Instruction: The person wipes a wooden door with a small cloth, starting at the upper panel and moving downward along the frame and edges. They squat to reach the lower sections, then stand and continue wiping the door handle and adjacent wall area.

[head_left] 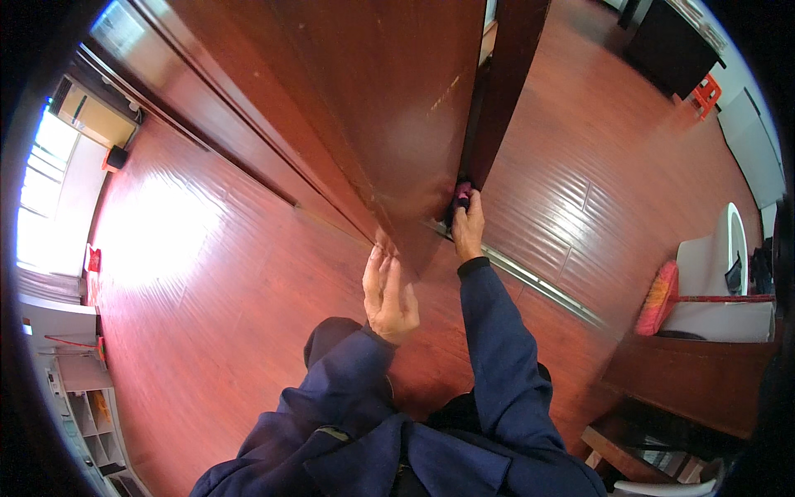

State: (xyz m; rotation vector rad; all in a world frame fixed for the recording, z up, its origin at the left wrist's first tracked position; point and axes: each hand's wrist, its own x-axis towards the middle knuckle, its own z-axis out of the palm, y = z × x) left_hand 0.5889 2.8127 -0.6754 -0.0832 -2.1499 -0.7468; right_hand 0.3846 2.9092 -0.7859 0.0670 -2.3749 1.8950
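Observation:
A brown wooden door panel or frame rises before me, with a light scratch on its face. My right hand grips a bunched pink and black cloth pressed into the narrow gap at the panel's lower right edge. My left hand is raised with its fingers apart, fingertips at the panel's lower left corner; whether they touch it I cannot tell. It holds nothing visible. A metal floor track runs from beneath the panel towards the lower right.
A broom with pink and orange bristles lies beside a white bin-like container at the right. Below them is a brown wooden tabletop. A dark desk and red stool stand farther off. White shelving is at the lower left.

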